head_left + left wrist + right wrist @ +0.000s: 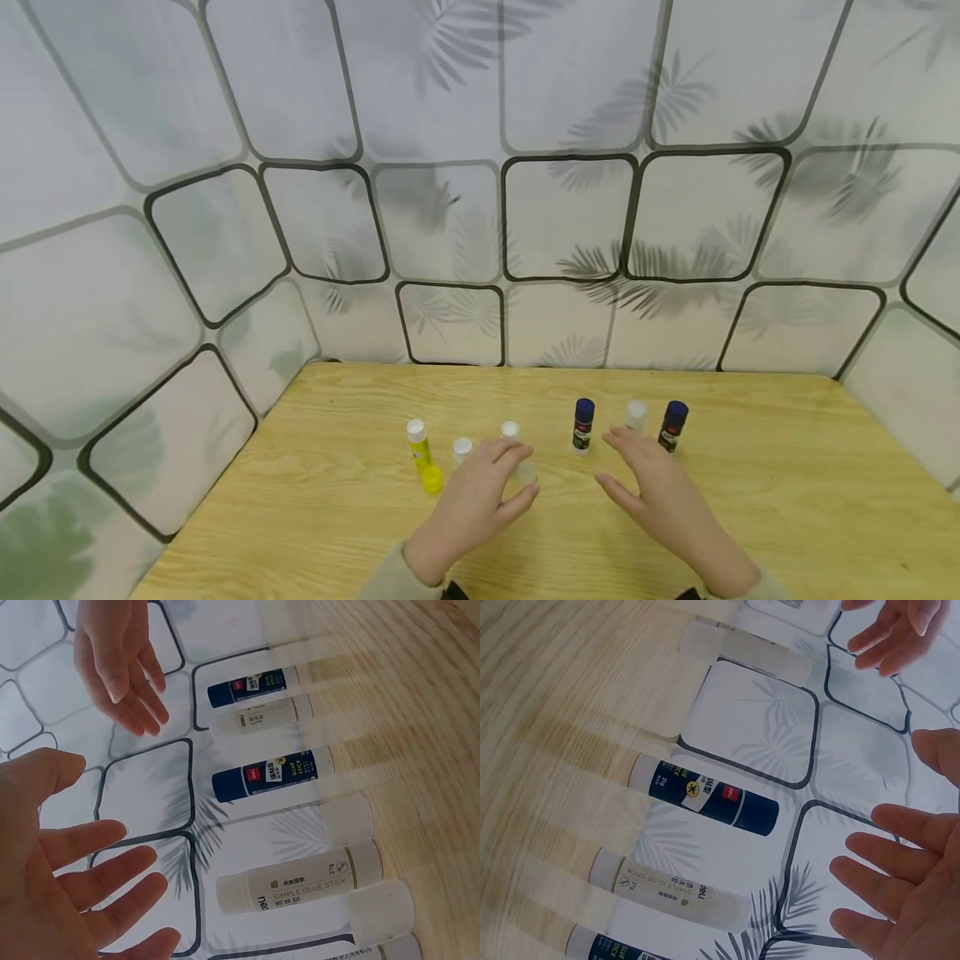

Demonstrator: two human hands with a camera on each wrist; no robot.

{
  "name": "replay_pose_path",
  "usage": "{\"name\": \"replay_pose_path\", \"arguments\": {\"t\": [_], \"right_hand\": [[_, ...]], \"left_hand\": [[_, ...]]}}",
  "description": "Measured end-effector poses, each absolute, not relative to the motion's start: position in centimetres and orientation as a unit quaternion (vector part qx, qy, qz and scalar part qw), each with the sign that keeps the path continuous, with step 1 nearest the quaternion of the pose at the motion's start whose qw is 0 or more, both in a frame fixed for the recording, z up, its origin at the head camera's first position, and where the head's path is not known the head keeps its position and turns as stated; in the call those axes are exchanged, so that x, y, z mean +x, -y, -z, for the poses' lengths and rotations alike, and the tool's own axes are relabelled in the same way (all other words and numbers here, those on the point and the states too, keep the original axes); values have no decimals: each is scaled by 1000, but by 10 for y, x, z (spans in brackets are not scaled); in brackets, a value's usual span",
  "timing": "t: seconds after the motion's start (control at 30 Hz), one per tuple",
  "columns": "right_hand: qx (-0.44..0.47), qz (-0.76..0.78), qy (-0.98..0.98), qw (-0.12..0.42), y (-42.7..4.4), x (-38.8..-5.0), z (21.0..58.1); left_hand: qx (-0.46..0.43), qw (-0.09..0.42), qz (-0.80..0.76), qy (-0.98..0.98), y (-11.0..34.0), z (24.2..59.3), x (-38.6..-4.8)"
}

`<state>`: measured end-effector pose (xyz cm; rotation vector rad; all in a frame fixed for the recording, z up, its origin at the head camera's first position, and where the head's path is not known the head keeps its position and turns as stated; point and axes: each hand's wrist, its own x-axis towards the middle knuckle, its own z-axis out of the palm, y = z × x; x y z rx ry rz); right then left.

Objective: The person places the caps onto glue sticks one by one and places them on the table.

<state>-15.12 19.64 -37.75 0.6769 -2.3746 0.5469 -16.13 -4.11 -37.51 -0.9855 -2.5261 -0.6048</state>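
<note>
My left hand, fingers spread and relaxed, hovers in front of a white glue stick and partly covers it. In the left wrist view that stick stands upright, apart from the fingers. My right hand hangs with loose fingers near another white glue stick. Two dark blue glue sticks stand on either side of it, one to the left and one to the right. Neither hand holds anything. A yellow glue stick with a white top stands left of my left hand.
A yellow cap lies in front of the yellow stick. A further white-topped item stands behind my left hand, its lower part hidden. The wooden table ends at a patterned curtain at the back and left.
</note>
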Motion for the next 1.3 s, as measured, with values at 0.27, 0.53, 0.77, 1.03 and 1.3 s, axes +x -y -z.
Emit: {"name": "replay_pose_path", "arguments": {"t": [0.27, 0.53, 0.77, 1.03, 1.3], "right_hand": [[241, -182, 921, 246, -197, -152, 381], [217, -122, 953, 175, -197, -149, 384], [212, -104, 960, 152, -197, -147, 386], [192, -67, 966, 159, -198, -147, 385], [169, -54, 973, 144, -200, -147, 383]], "left_hand": [[-334, 157, 171, 914, 41, 377, -161], [-309, 110, 125, 937, 41, 380, -159], [-288, 103, 95, 947, 41, 385, -159], [-243, 95, 91, 961, 42, 384, -156], [-211, 92, 64, 971, 43, 383, -156]]}}
